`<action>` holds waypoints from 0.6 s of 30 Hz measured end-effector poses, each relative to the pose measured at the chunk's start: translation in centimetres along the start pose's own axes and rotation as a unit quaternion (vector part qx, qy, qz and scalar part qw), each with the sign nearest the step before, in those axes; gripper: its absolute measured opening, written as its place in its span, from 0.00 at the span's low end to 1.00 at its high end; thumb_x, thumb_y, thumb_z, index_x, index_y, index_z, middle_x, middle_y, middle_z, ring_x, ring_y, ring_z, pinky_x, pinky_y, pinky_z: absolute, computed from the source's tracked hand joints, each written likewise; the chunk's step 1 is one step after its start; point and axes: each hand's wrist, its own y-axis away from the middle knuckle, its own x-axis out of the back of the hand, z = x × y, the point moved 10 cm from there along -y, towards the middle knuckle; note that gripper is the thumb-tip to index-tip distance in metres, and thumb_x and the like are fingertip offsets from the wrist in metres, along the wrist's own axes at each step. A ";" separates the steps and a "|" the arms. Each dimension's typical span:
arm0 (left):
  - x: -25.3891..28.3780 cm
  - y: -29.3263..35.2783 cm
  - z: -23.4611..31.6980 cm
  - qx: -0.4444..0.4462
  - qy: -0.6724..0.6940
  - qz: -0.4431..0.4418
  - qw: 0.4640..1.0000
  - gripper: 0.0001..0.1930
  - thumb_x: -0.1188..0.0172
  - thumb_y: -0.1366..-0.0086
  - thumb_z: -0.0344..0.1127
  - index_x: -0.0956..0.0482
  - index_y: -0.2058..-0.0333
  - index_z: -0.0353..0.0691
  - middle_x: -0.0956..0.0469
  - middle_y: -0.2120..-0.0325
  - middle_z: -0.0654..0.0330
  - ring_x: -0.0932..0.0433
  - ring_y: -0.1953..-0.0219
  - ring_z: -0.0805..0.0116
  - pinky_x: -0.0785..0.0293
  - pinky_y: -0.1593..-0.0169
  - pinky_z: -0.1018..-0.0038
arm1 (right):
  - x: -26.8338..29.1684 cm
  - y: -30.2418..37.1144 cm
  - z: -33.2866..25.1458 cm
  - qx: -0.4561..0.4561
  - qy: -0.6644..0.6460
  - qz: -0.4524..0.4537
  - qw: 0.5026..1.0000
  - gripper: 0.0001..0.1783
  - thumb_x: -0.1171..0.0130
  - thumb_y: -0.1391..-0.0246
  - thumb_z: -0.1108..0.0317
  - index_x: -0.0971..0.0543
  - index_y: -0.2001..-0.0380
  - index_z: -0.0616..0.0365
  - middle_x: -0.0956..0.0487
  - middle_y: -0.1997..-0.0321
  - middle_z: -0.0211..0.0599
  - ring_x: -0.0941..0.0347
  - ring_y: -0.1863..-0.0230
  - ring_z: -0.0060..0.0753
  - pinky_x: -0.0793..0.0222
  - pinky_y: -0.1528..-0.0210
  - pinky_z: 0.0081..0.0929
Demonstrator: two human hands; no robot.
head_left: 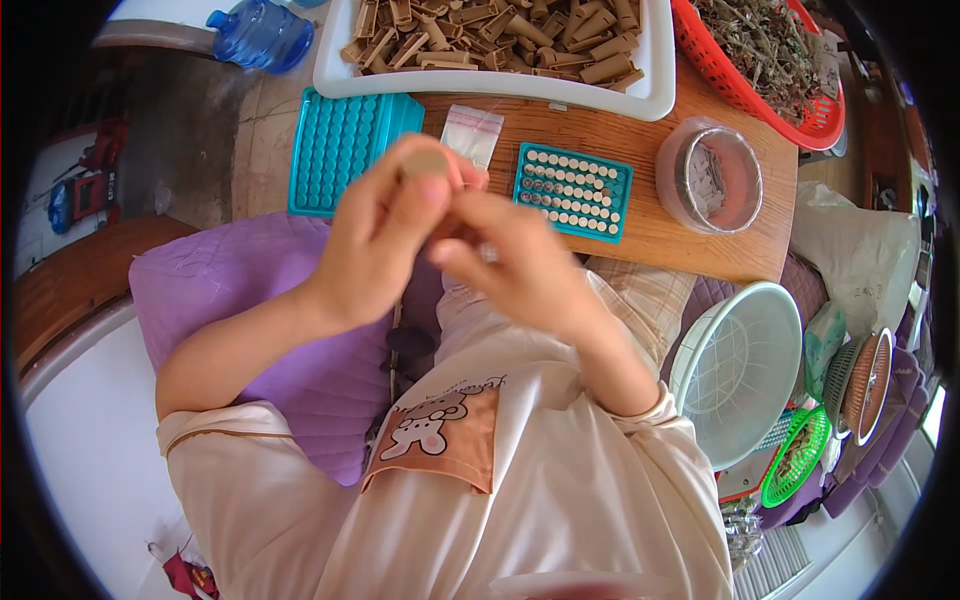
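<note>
In front of my chest, my left hand [375,235] is closed around a tan round-ended piece [425,163], its thumb pressed against the side. My right hand [520,262] reaches in from the right, close to the left fingers. Motion smears its fingertips, and whatever lies between them cannot be made out. Beyond the hands, a teal rack [525,215] on the wooden table holds rows of small white round pieces, a few of them dark. Left of it is a larger turquoise tray [345,150] with rows of round cups. Between the two lies a small clear plastic bag [473,135].
A white tub [655,90] of tan tube-like pieces stands at the back. Right of it are a red basket [715,62] of dry scraps and a clear round tub [680,190] with pale slips. A pale green basin [740,375] sits lower right; a purple cushion [230,300] lies left.
</note>
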 end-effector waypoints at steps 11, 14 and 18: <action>-2.0 0.5 -2.6 0.180 0.082 -0.106 0.975 0.20 0.62 0.37 0.53 0.35 0.65 0.40 0.33 0.68 0.63 0.43 0.83 0.85 0.46 0.80 0.89 | 23.9 4.8 8.2 -0.125 0.566 0.158 0.800 0.09 0.46 0.59 0.74 0.24 0.70 0.62 0.25 0.70 0.49 0.29 0.66 0.47 0.35 0.62 0.33; -2.9 1.1 -2.9 0.206 0.098 -0.147 0.962 0.18 0.61 0.37 0.51 0.35 0.65 0.41 0.35 0.70 0.64 0.44 0.81 0.85 0.46 0.79 0.88 | 23.9 4.1 11.5 -0.150 0.563 0.061 0.810 0.09 0.46 0.60 0.73 0.25 0.70 0.62 0.25 0.70 0.49 0.29 0.66 0.47 0.36 0.62 0.34; -2.1 1.1 -3.7 0.233 0.198 -0.109 0.946 0.14 0.60 0.36 0.45 0.36 0.59 0.42 0.33 0.66 0.64 0.39 0.74 0.82 0.41 0.74 0.85 | 23.6 3.8 11.0 -0.154 0.540 0.059 0.825 0.09 0.46 0.60 0.73 0.24 0.70 0.62 0.25 0.70 0.49 0.30 0.67 0.48 0.35 0.63 0.34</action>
